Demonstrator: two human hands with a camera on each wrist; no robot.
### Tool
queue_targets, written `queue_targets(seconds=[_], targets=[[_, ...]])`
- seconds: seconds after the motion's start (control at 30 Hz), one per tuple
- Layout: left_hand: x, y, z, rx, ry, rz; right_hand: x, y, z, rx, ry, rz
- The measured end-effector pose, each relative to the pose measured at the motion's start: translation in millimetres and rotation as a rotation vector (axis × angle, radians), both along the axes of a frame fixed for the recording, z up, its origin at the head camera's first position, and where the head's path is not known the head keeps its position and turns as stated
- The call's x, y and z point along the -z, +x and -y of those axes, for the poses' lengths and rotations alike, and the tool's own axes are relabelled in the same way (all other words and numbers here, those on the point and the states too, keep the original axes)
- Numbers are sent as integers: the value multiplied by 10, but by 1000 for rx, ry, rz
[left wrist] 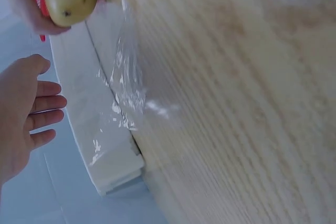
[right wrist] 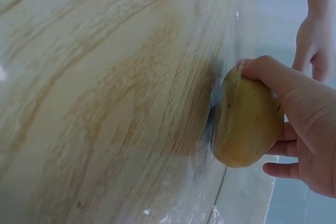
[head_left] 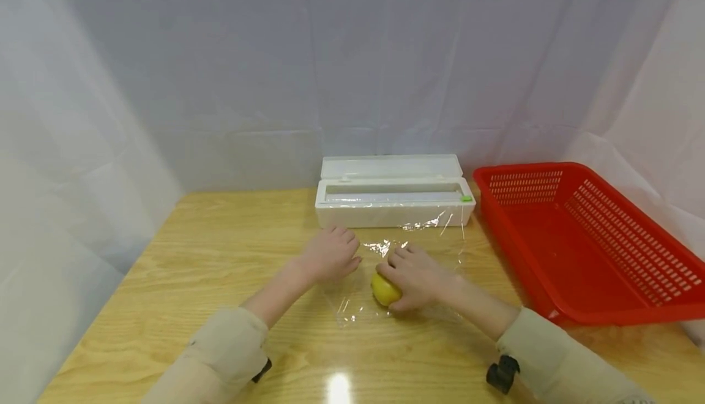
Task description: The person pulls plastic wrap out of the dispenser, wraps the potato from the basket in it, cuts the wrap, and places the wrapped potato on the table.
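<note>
A yellow potato (head_left: 385, 289) with small dark spots sits on clear plastic wrap (head_left: 352, 312) spread over the table. My right hand (head_left: 417, 276) grips it from the right side; in the right wrist view the thumb lies over one end of the potato (right wrist: 249, 124) and the other fingers are behind it. To the left, my left hand (head_left: 331, 253) is held over the wrap's left part, apart from the potato. In the left wrist view this left hand (left wrist: 23, 108) has its fingers spread and holds nothing. The wrap stretches back to a white dispenser box (head_left: 393, 215).
The dispenser's lid (head_left: 391, 166) is raised, with a green slider (head_left: 466, 198) at its right end. A red plastic basket (head_left: 529, 263) with slotted sides stands on the right. The wooden table (head_left: 215, 239) is bordered by white sheeting (head_left: 248, 86) behind and at both sides.
</note>
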State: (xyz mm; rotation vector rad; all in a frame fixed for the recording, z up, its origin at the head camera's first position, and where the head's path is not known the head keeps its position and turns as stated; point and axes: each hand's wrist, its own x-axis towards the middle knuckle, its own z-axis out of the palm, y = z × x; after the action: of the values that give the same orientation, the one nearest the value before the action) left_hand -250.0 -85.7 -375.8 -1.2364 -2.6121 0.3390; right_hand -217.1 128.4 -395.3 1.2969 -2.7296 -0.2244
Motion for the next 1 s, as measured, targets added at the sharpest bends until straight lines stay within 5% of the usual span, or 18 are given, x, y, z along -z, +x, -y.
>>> queue_targets(seconds=[0.47,0.83,1.0], targets=[[164,277,-21,68,-75,37,47,98,-186,156,-114,217],[288,446,-33,101,-107,54,115,210,-567,170,-112,153],[330,513,-39,116,-107,111,124,269,-681,105,-91,88]])
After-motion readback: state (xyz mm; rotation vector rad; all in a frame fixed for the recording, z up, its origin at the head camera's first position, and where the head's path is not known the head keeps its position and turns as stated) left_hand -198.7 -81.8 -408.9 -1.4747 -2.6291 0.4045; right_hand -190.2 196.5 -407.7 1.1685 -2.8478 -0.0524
